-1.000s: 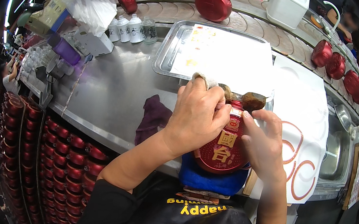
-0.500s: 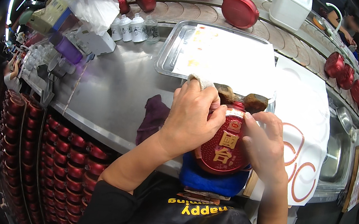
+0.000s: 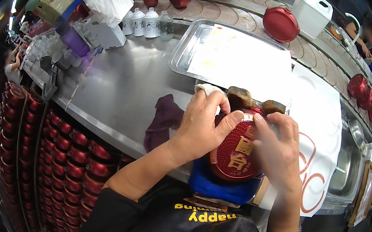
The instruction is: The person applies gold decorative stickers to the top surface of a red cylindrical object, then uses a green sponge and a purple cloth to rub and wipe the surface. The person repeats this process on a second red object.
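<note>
A round, flat red bottle (image 3: 231,160) with raised gold characters lies face up on a blue cloth pad (image 3: 219,186), its neck between two brown, worn blocks (image 3: 239,96). Across its shoulder, just below the neck, runs a small pale label strip (image 3: 248,117). My left hand (image 3: 205,127) is closed round a wadded white cloth (image 3: 208,89), and its thumb presses the strip's left end. At the strip's right end rests the thumb of my right hand (image 3: 279,142), whose fingers curl along the bottle's side. What lies under those fingers is hidden.
Beyond my hands stands a metal tray (image 3: 178,62) with a white sheet (image 3: 243,58). A purple cloth (image 3: 165,120) lies at left, near several white bottles (image 3: 150,24). More red bottles (image 3: 281,25) stand on a curving conveyor (image 3: 243,18). A sink (image 3: 344,173) is at right.
My view has turned slightly left, so the scene sits farther right. My left thumb has moved up onto the strip. On the conveyor, the red bottles have shifted rightward.
</note>
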The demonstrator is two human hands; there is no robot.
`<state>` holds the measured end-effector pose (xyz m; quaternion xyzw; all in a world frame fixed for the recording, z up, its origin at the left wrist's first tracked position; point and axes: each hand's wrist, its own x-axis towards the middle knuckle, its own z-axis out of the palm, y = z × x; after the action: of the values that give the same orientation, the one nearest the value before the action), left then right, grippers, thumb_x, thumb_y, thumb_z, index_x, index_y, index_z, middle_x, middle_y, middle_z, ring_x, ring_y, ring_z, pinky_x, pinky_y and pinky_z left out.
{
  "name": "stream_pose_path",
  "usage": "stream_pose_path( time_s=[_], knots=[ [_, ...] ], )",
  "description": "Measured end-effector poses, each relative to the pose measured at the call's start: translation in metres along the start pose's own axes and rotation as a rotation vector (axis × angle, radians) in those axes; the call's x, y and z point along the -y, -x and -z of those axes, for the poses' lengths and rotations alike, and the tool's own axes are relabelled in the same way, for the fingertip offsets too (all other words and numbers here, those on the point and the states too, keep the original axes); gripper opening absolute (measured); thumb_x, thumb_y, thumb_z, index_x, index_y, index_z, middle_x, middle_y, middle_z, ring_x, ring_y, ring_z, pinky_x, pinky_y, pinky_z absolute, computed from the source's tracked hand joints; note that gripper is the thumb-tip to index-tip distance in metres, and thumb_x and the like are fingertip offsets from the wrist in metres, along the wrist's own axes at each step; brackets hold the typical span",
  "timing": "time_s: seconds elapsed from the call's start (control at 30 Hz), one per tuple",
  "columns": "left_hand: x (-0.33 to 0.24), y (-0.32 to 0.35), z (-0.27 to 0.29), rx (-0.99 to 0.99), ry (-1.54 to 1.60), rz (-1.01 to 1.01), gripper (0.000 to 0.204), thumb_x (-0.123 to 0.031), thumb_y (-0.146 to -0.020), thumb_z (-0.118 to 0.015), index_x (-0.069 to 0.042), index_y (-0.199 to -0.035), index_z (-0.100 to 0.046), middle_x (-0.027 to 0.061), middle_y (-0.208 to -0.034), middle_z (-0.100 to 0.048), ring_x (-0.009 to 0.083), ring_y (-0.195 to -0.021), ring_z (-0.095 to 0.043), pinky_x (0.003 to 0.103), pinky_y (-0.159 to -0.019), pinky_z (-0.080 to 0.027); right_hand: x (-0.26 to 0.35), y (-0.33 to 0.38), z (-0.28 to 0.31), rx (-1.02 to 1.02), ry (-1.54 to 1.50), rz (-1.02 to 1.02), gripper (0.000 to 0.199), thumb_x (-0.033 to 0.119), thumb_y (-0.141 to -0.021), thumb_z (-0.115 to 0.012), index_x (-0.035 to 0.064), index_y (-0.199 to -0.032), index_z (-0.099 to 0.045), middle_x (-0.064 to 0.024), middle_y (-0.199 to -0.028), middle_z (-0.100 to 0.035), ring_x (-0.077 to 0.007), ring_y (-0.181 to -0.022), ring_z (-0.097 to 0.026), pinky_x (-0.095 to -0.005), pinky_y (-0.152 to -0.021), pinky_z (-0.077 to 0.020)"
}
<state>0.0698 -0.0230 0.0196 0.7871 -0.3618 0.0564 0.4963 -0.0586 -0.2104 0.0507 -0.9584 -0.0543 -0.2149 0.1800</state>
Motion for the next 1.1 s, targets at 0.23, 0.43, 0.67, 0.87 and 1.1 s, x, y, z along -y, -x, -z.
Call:
stream_pose_path(
  time_s=[0.23,0.43,0.67,0.87,1.1],
  knots=[
    [0.012,0.0,0.002,0.133,0.201,0.146,0.036,-0.038,-0.097,-0.074,-0.004,-0.096,-0.059,0.0127,-0.093,-0.059,0.0285,-0.091,-0.052,0.041,-0.083,-0.045,0.0,0.001,-0.002,-0.002,-0.024,-0.011,0.044,0.014,-0.089,-0.075,0.0074,-0.132,-0.07,-0.0154,-0.123,-0.059,-0.037,-0.119,-0.056,-0.0489,-0.101,-0.0469],
    [0.011,-0.004,0.002,0.131,0.238,0.194,0.037,-0.038,-0.097,-0.074,-0.004,-0.097,-0.06,0.0121,-0.094,-0.059,0.0268,-0.091,-0.052,0.039,-0.083,-0.046,0.001,0.001,-0.005,-0.023,-0.03,0.001,0.044,0.012,-0.088,-0.075,0.0054,-0.131,-0.069,-0.0155,-0.12,-0.059,-0.0366,-0.114,-0.057,-0.0482,-0.098,-0.0479],
    [0.007,-0.003,-0.001,0.102,0.179,0.171,0.041,-0.041,-0.095,-0.076,-0.004,-0.098,-0.061,0.0143,-0.093,-0.057,0.0282,-0.09,-0.053,0.04,-0.081,-0.047,0.001,0.001,-0.007,-0.042,-0.026,0.013,0.046,0.011,-0.087,-0.076,0.0053,-0.132,-0.069,-0.0154,-0.119,-0.059,-0.0361,-0.112,-0.057,-0.0476,-0.097,-0.0482],
    [0.011,-0.006,-0.001,0.13,0.188,0.197,0.041,-0.042,-0.095,-0.075,-0.004,-0.098,-0.061,0.0163,-0.094,-0.056,0.0277,-0.089,-0.054,0.04,-0.08,-0.048,0.002,0.002,-0.008,-0.043,-0.032,-0.003,0.046,0.01,-0.087,-0.076,0.0057,-0.132,-0.069,-0.0155,-0.12,-0.059,-0.0362,-0.114,-0.057,-0.0477,-0.098,-0.0478],
    [0.025,0.008,0.006,0.225,0.557,0.313,0.053,-0.053,-0.098,-0.07,-0.003,-0.109,-0.06,0.014,-0.109,-0.061,0.0265,-0.105,-0.058,0.038,-0.094,-0.046,-0.001,0.004,-0.009,-0.035,-0.023,-0.002,0.045,0.011,-0.088,-0.076,0.0058,-0.133,-0.069,-0.0149,-0.122,-0.059,-0.036,-0.115,-0.057,-0.0478,-0.1,-0.0478]
  ],
)
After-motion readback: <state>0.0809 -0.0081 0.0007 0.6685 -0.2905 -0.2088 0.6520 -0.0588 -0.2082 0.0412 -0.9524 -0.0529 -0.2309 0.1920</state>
